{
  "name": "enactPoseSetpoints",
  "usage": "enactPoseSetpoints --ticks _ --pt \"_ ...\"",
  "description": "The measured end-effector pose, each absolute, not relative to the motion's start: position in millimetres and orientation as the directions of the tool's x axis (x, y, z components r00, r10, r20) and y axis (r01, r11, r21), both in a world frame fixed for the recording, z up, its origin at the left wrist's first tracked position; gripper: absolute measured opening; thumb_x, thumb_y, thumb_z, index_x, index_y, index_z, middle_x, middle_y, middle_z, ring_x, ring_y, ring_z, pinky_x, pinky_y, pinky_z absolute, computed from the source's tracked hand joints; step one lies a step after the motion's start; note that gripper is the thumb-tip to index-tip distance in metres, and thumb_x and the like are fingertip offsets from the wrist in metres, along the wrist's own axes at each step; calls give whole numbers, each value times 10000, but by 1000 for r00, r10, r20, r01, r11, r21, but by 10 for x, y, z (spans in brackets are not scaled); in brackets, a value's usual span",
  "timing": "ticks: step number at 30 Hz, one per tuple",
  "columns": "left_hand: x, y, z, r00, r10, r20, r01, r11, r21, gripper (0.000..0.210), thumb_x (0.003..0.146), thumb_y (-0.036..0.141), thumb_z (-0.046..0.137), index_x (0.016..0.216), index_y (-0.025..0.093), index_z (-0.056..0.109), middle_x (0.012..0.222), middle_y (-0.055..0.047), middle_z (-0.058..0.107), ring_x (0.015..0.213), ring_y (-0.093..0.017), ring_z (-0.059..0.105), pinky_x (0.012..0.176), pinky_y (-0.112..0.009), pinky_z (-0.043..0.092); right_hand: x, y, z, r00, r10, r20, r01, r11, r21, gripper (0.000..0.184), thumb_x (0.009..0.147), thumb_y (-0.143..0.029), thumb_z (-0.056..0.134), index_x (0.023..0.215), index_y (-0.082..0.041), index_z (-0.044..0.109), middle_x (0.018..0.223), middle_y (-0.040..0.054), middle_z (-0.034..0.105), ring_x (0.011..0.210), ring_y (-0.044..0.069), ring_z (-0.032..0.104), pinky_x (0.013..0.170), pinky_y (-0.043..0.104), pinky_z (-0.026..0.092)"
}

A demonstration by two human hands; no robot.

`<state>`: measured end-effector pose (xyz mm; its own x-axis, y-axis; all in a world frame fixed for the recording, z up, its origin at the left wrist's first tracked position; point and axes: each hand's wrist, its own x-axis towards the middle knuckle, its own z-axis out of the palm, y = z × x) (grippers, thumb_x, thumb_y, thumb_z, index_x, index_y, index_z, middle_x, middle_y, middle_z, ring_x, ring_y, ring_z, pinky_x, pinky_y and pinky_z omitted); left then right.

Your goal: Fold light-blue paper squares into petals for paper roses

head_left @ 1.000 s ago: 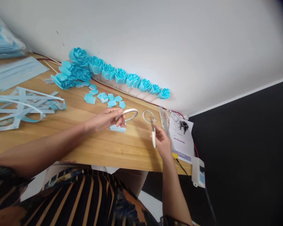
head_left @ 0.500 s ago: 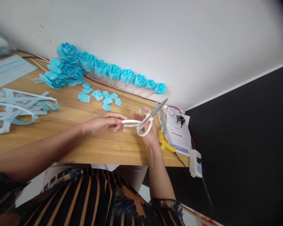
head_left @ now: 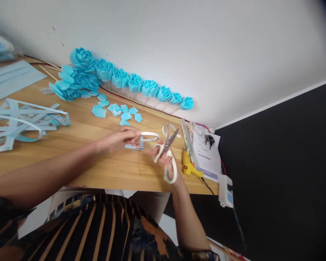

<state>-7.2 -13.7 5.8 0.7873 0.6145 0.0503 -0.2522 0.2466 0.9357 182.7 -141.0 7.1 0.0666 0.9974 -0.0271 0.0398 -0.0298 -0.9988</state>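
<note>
Between the thumb and fingers of my left hand (head_left: 125, 139) is a narrow white roll of tape (head_left: 150, 137), seen nearly edge-on. My right hand (head_left: 165, 161) has its fingers in the white handles of a pair of scissors (head_left: 166, 145). The scissor blades stand apart and point away from me. Beyond them lies another thin white ring (head_left: 165, 125), partly hidden by the blades. Under my left hand a pale blue folded piece (head_left: 137, 146) rests on the table. Several cut blue petals (head_left: 126, 116) lie just past that hand.
Blue flowers (head_left: 135, 82) line the wall. Blue strips (head_left: 29, 125) are heaped at left beside a flat blue sheet (head_left: 12, 79). At right are a yellow glue gun (head_left: 188, 166), a ruler (head_left: 188, 141), papers (head_left: 206, 156), keys (head_left: 209, 139) and a power strip (head_left: 225, 190) at the table edge.
The scissors have turned in my right hand and moved slightly toward me, and their blades have opened. The tape roll is now apart from them, and the folded blue piece shows more.
</note>
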Motion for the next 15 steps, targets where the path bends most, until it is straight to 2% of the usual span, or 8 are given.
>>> enactPoseSetpoints --ticks 3,6,8,15 --pt "-64 -134 77 771 636 44 -262 252 931 457 820 481 631 510 180 483 534 11 454 615 -152 559 674 -301 451 1798 -1484 55 -10 1000 -10 -35 -10 -999 685 762 -762 544 1248 -279 545 867 40 560 806 207 546 947 449 503" --pt "-62 -126 82 764 642 65 -290 252 923 476 821 506 637 507 179 493 537 9 451 614 -150 553 691 -302 468 1732 -1613 101 -64 998 -13 -144 -22 -989 604 820 -684 544 1267 -277 563 862 32 527 757 183 521 820 402 548" --pt "-61 -123 74 761 643 82 -310 251 917 487 821 521 644 503 180 503 518 18 409 579 -139 509 703 -308 479 1698 -1694 123 -121 992 -20 -194 -43 -980 615 825 -668 553 1284 -260 571 853 37 528 727 179 516 726 370 553" --pt "-51 -124 43 783 609 128 -323 222 920 541 811 576 648 488 178 476 477 37 340 529 -124 429 689 -312 490 1663 -1799 27 -259 964 -68 -251 -136 -958 678 824 -631 594 1348 -202 550 858 50 543 696 155 514 599 303 519"
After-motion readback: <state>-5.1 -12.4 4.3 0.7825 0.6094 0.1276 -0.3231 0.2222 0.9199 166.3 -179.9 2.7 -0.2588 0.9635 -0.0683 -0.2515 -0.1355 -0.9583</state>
